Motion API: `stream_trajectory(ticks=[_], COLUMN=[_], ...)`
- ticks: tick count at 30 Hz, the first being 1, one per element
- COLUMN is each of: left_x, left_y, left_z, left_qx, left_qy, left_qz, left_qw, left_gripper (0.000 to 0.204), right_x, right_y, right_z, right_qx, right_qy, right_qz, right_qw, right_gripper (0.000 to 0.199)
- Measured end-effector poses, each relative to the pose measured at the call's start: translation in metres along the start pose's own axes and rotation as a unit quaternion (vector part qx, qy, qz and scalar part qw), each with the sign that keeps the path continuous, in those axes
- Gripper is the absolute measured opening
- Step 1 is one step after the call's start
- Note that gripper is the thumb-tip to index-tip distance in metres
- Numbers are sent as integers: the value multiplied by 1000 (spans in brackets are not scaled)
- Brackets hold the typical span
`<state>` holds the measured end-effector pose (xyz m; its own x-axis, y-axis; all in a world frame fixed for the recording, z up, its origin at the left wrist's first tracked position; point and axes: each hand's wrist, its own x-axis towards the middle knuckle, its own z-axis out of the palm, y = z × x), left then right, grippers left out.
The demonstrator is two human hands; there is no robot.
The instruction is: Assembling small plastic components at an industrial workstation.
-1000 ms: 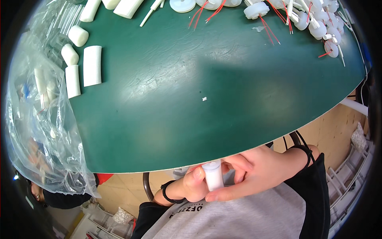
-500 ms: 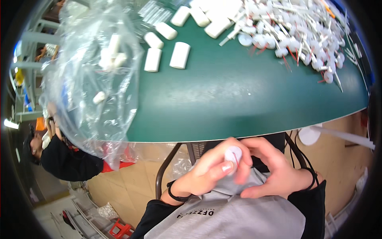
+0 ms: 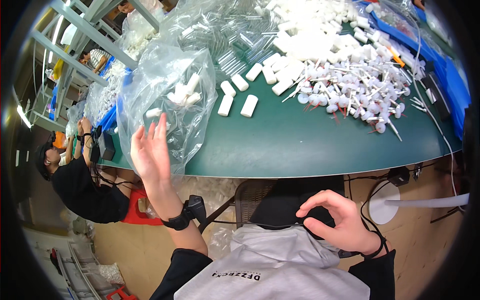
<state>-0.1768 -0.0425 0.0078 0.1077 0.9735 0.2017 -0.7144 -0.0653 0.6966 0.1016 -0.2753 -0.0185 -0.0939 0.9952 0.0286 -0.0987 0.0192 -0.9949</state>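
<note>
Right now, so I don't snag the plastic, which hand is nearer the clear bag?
The left hand: it overlaps the bag in view. The right hand, loosely curved, appears well to the right, below the table's edge.

The left forearm [image 3: 168,201] is stretched toward the left end of the desk [image 3: 280,145], and the left hand [image 3: 152,154] is held there with its fingers extended and slightly spread. The right hand [image 3: 341,222] is held short of the desk's near edge, with its fingers curved and its thumb set apart from the bent forefinger.
</note>
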Motion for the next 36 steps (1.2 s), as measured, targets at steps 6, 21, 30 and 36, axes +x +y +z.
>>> stream_trajectory(ticks=[6,21,30,36], left_x=[-37,-58,-63,-64], left_y=[-41,-115,-109,-110], left_z=[30,94,94,94], left_qx=[361,692,712,709], left_qy=[8,-208,-240,-247], left_qz=[84,226,215,222], left_qw=[929,654,623,623], left_gripper=[38,28,36,34], right_x=[-2,59,91,88], right_y=[-3,-36,-31,-36], right_z=[-3,-77,-96,-101], right_qx=[-94,-541,-649,-646], right_qy=[99,281,187,209], right_qz=[-77,-185,-193,-176], right_qw=[988,771,711,712], right_gripper=[11,31,23,24])
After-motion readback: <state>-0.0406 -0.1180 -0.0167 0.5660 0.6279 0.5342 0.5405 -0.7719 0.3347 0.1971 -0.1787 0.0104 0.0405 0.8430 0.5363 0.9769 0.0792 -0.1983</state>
